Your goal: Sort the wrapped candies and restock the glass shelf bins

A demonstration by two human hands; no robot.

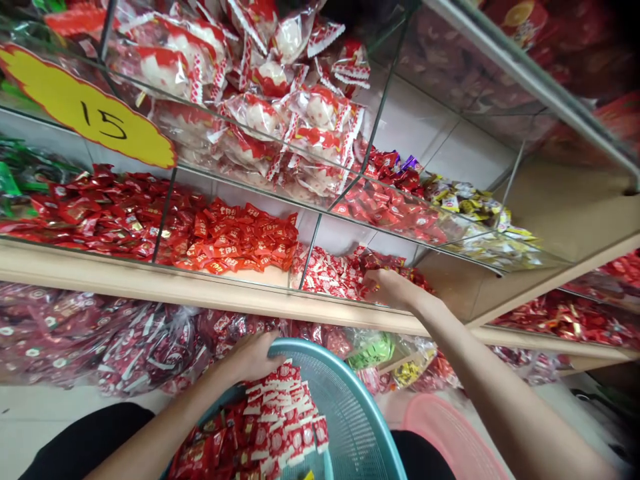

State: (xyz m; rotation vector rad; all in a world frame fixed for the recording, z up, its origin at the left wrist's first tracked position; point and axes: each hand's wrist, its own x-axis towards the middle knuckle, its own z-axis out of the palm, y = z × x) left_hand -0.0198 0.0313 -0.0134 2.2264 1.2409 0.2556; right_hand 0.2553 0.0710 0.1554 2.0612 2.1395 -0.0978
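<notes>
My left hand (256,358) grips the far rim of a teal plastic basket (357,393), its fingers partly hidden. Inside the basket lie red-and-white wrapped candies (285,417) beside darker red wrapped candies (213,443). My right hand (384,288) reaches over the glass front of a low shelf compartment. It touches red-and-white wrapped candies (333,272) there, near darker red ones (383,259). Its fingertips are too hidden among the wrappers to show whether they hold anything.
Orange-red candies (240,237) fill the compartment to the left. Above hang glass shelves with bagged white sweets (260,120) and a yellow price tag (90,110) reading 15. Under the wooden ledge (225,293) lie large candy bags (145,350). A pink basket (447,427) stands right.
</notes>
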